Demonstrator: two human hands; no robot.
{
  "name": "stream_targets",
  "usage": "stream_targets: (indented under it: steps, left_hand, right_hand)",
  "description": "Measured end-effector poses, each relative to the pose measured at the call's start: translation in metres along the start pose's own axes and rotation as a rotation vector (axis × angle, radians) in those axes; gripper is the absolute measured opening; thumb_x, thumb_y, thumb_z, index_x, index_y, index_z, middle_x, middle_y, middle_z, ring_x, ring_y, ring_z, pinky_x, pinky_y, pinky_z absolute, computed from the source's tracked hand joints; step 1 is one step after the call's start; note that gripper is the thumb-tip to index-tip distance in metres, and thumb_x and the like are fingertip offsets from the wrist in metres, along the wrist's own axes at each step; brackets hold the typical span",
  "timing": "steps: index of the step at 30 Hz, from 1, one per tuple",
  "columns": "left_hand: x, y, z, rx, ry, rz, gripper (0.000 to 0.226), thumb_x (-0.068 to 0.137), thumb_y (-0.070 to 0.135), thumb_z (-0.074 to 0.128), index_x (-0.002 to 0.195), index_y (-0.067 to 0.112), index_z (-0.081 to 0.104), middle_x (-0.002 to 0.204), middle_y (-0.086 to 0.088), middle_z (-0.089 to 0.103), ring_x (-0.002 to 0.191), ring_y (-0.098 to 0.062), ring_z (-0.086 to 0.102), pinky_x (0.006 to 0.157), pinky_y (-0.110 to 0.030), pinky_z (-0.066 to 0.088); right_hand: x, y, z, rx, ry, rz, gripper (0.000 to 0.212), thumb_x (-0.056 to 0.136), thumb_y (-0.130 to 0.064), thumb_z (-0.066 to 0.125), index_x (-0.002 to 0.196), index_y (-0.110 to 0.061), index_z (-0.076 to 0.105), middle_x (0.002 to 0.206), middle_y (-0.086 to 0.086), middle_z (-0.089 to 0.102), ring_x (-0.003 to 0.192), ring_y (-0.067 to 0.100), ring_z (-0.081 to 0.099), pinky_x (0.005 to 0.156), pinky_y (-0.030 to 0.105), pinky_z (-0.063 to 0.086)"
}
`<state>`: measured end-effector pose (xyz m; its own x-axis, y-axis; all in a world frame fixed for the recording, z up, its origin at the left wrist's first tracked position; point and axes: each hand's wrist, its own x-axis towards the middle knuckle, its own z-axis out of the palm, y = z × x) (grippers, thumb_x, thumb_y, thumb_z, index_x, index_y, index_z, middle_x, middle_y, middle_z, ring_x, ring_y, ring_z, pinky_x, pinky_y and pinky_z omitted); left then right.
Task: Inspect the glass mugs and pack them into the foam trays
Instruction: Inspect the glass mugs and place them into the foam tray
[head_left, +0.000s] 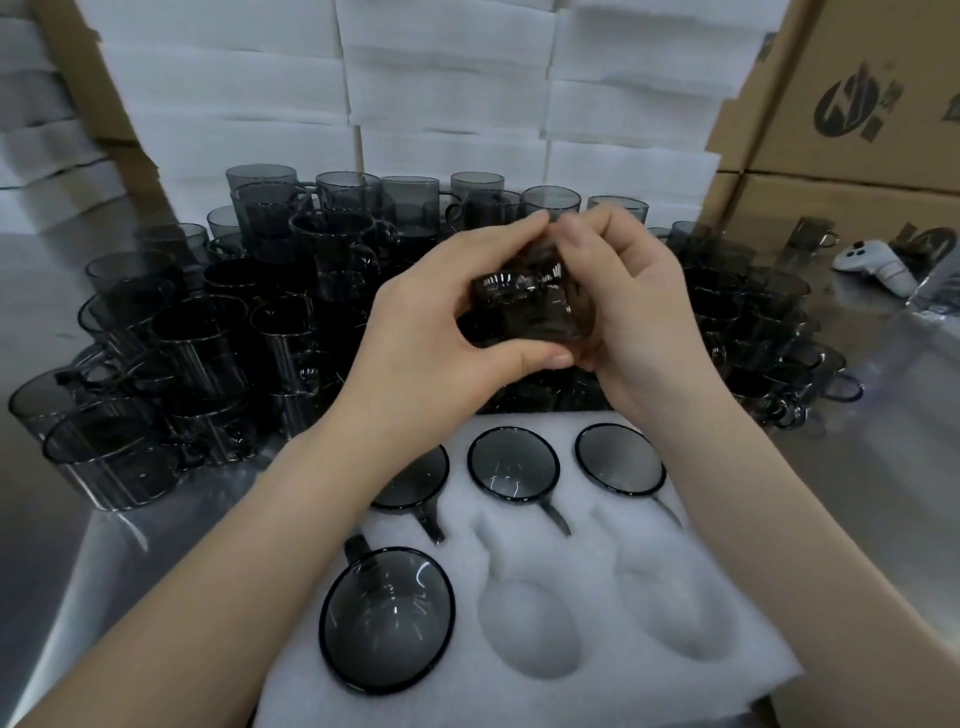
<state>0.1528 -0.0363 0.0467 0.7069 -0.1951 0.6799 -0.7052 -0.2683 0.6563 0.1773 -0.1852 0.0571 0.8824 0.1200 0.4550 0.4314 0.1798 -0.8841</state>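
Observation:
Both hands hold one dark smoked-glass mug (519, 306) in the air above the mug pile. My left hand (447, 332) grips it from the left, thumb under its lower edge. My right hand (623, 317) curls round its right side, fingers over the top. Below, a white foam tray (597, 551) lies at the front. Several of its pockets hold mugs: three in the far row (513, 465) and one at the near left (387, 618). Two near pockets (527, 629) stand bare.
A dense crowd of dark glass mugs (208, 332) covers the steel table (883, 415) behind the tray. White foam stacks (447, 78) rise at the back. Cardboard boxes (852, 93) stand at right, with a white controller (878, 265) on the table before them.

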Motion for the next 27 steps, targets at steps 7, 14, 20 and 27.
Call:
stream_targets:
  steps: [7, 14, 20, 27]
  left_hand:
    - [0.002, -0.001, 0.001, -0.264, 0.09, -0.064, 0.073, 0.07, 0.0, 0.08, 0.13, 0.022, 0.047, 0.121, 0.006, 0.063, 0.114, 0.001, 0.059, 0.096, -0.015, 0.044]
    - [0.004, 0.0, -0.002, -0.39, 0.137, -0.111, 0.057, 0.076, 0.003, 0.071, 0.13, 0.004, 0.05, 0.112, 0.0, 0.066, 0.106, -0.005, 0.065, 0.089, -0.019, 0.049]
    - [0.002, 0.001, 0.001, -0.283, 0.037, -0.149, 0.063, 0.076, 0.002, 0.077, 0.13, 0.018, 0.048, 0.121, 0.003, 0.062, 0.112, -0.001, 0.061, 0.089, -0.014, 0.049]
    - [0.0, 0.002, 0.004, -0.099, -0.037, -0.065, 0.063, 0.077, 0.014, 0.076, 0.131, 0.023, 0.045, 0.128, 0.001, 0.055, 0.121, -0.007, 0.054, 0.098, -0.012, 0.042]
  right_hand:
    - [0.006, 0.005, -0.005, 0.284, -0.144, 0.185, 0.025, 0.093, -0.033, 0.053, 0.1, -0.021, 0.074, 0.088, 0.01, 0.061, 0.06, 0.024, 0.048, 0.043, 0.02, 0.037]
    - [0.006, 0.003, -0.016, 0.416, -0.401, 0.16, 0.066, 0.072, -0.025, 0.077, 0.131, -0.01, 0.053, 0.095, 0.004, 0.062, 0.058, 0.008, 0.056, 0.05, 0.019, 0.049]
    - [0.003, 0.005, -0.005, 0.179, -0.116, 0.112, 0.024, 0.081, -0.029, 0.076, 0.086, -0.017, 0.057, 0.067, 0.0, 0.062, 0.036, 0.011, 0.044, 0.032, 0.016, 0.033]
    - [0.003, 0.006, 0.002, 0.063, 0.048, 0.084, 0.032, 0.1, -0.041, 0.045, 0.085, -0.014, 0.054, 0.059, 0.006, 0.054, 0.032, 0.014, 0.043, 0.029, 0.017, 0.03]
